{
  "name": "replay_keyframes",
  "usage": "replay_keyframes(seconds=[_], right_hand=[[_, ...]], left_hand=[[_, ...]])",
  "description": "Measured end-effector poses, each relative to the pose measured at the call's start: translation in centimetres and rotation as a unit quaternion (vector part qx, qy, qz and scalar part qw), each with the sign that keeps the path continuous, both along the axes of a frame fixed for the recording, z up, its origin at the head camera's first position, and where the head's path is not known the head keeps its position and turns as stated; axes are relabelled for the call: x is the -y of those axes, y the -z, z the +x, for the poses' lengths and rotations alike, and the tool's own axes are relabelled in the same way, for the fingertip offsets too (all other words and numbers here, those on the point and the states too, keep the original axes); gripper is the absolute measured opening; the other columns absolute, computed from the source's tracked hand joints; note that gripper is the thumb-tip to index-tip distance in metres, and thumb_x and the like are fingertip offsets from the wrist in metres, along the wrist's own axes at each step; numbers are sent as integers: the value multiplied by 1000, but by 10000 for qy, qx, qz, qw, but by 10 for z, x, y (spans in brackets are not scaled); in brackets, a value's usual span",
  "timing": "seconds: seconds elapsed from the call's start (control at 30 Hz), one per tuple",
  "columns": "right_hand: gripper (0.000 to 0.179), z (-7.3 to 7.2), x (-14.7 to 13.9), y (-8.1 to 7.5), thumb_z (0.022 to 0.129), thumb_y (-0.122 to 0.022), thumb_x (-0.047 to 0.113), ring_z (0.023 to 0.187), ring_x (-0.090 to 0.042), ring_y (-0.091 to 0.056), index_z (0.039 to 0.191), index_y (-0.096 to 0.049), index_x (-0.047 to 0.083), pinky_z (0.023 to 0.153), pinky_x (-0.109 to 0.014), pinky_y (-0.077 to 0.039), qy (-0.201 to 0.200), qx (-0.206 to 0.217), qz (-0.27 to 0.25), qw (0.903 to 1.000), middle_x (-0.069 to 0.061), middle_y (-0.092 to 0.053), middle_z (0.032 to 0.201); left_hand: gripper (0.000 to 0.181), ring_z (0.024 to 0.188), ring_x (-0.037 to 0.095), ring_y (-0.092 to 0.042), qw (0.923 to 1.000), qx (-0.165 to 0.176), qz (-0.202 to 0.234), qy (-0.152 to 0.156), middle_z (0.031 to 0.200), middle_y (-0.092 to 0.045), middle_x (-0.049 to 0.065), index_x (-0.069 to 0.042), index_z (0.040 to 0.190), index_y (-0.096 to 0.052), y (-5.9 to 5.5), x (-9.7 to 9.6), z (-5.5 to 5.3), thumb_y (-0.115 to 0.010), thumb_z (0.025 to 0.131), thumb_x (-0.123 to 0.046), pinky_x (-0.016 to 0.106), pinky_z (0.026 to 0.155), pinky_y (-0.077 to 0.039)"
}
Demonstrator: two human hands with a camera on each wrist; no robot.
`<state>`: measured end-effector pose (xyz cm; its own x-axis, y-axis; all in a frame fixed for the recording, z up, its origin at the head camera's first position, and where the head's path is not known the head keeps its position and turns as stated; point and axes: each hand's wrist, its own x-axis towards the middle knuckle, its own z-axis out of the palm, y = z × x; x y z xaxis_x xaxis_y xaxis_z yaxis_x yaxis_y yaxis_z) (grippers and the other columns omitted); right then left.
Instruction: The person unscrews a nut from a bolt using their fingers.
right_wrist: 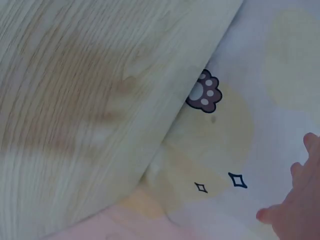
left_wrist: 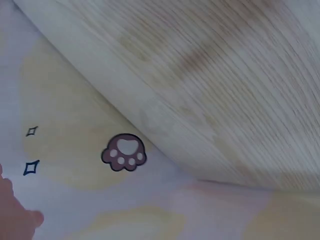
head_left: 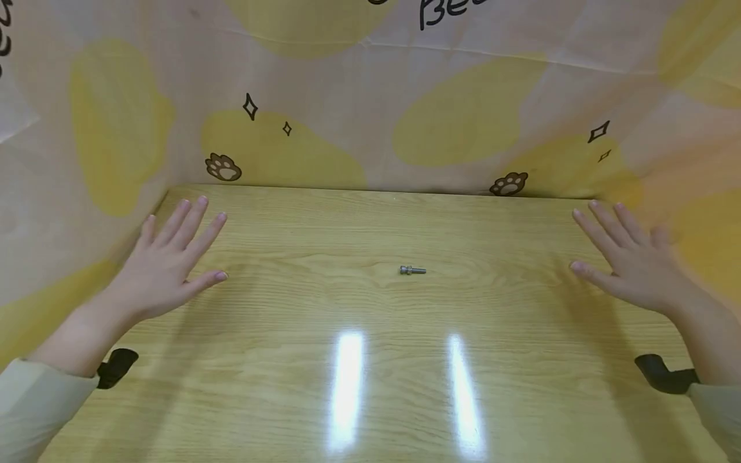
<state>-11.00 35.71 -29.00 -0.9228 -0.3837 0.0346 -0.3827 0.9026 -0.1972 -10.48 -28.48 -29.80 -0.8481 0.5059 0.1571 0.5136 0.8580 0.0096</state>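
A small metal bolt, with what looks like a washer or nut near its head, lies on its side around the middle of the wooden table. My left hand is held over the left part of the table, fingers spread and holding nothing. Over the right part, my right hand is likewise spread, with nothing in its grasp. Both hands are well apart from the bolt. In the wrist views only part of the left hand and of the right hand shows at the edge.
Patterned cloth with yellow patches and paw prints hangs along the table's back edge and both sides. A black wrist mount sits at the left sleeve, another black mount at the right. Two bright reflections mark the table's near part.
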Motion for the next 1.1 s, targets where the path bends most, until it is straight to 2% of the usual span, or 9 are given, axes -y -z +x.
replay_keyframes(seconds=[0.17,0.23,0.37,0.47,0.57,0.6,0.73,0.97,1.1], right_hand=[[73,-6,0,1,88,-60,16,138,-43,-1,149,-19,12,100,-71,7,-352,-175,-1227,9917,-21,-11,152],[70,-7,2,0,87,-61,12,136,-44,-10,147,-26,12,103,-69,-1,-362,-136,-1562,9870,-24,-21,148],[62,-5,7,-3,88,-63,11,134,-32,-24,144,-35,16,102,-68,-14,-24,216,-1997,9796,-18,-35,143],[54,-3,11,-3,89,-63,11,127,-10,-32,139,-43,15,109,-37,-25,201,310,-2205,9747,-1,-43,138],[46,-3,15,-4,89,-63,8,114,4,-40,133,-50,14,92,-10,-29,249,319,-2493,9676,12,-49,129],[44,-3,17,-4,89,-62,7,111,5,-42,131,-52,13,84,-7,-30,219,316,-2595,9650,14,-50,127],[40,-4,24,-6,89,-61,4,104,1,-49,128,-55,13,81,-8,-36,143,449,-2858,9571,12,-54,122],[35,-9,40,-5,89,-64,11,95,-2,-55,124,-59,11,74,-9,-45,293,512,-2699,9611,13,-58,115],[34,-11,48,-1,87,-66,11,90,-1,-58,121,-61,10,70,-12,-48,270,550,-2711,9606,16,-59,109]], left_hand=[[78,139,35,-12,9962,207,801,276,156,-6,9,-19,151,-10,-4,-11,1,-54,92,-44,61,108,-9],[77,137,39,-19,9911,513,1200,268,154,-14,13,-19,151,-13,-7,-16,1,-57,91,-38,60,107,-14],[72,131,41,-28,9654,1442,2172,-59,148,-28,16,-20,150,-18,-13,-26,3,-60,92,-26,62,101,-25],[66,126,34,-37,9435,1873,2716,-294,144,-35,10,-24,148,-23,-16,-34,3,-60,92,-23,58,94,-34],[60,120,26,-45,9322,1987,3006,-342,139,-42,5,-25,145,-31,-15,-41,2,-59,93,-22,41,92,-39],[57,117,24,-47,9300,1996,3067,-347,137,-45,4,-24,144,-33,-14,-44,1,-59,93,-22,35,92,-40],[51,110,19,-52,9258,2062,3152,-303,134,-49,3,-20,140,-41,-9,-53,-4,-60,92,-23,22,84,-42],[49,108,22,-53,9193,2315,3184,-45,133,-50,6,-15,138,-43,1,-67,-14,-59,93,-24,38,84,-44],[48,99,18,-55,9189,2338,3178,-58,125,-55,6,-13,136,-46,7,-76,-16,-60,92,-26,37,78,-45]])
